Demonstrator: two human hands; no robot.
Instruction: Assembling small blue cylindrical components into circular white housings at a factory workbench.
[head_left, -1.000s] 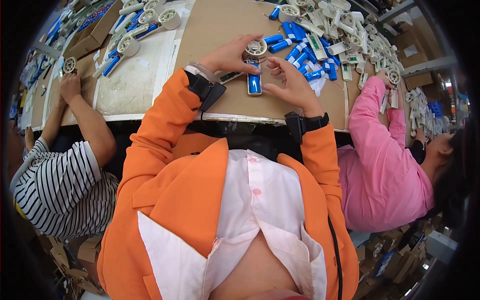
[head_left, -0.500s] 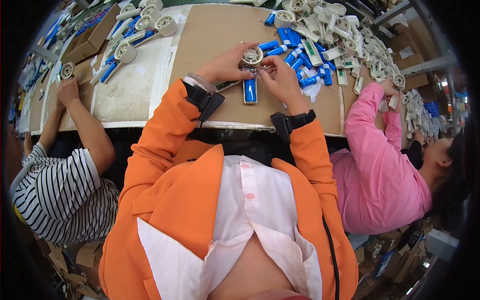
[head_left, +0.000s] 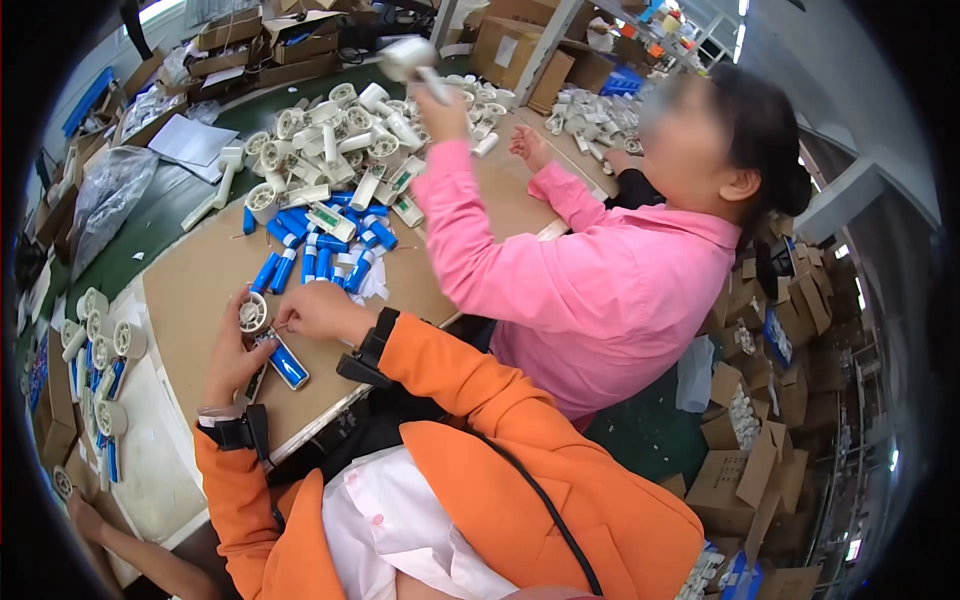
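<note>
My left hand (head_left: 236,352) is closed round a white handheld fan housing (head_left: 254,312), its round spoked head uppermost. In the housing's open handle lies a blue cylindrical battery (head_left: 288,364), pointing toward the table's near edge. From the right, my right hand (head_left: 328,312) reaches the joint between head and handle with thumb and forefinger pinched. Something thin may be between those fingertips, but it is too small to make out. Another pale handle piece (head_left: 257,381) lies partly under my left hand.
Beyond my hands are loose blue batteries (head_left: 322,262) and a heap of white fan housings (head_left: 335,135). More housings (head_left: 100,340) lie at left. Close on my right, a co-worker in a pink shirt (head_left: 590,280) raises a white fan part (head_left: 408,60). Another person's arm (head_left: 150,560) shows lower left.
The view has swung to the right, so the table appears turned. My hands stay at the same fan housing. The pink-sleeved co-worker's arm has risen with a white part.
</note>
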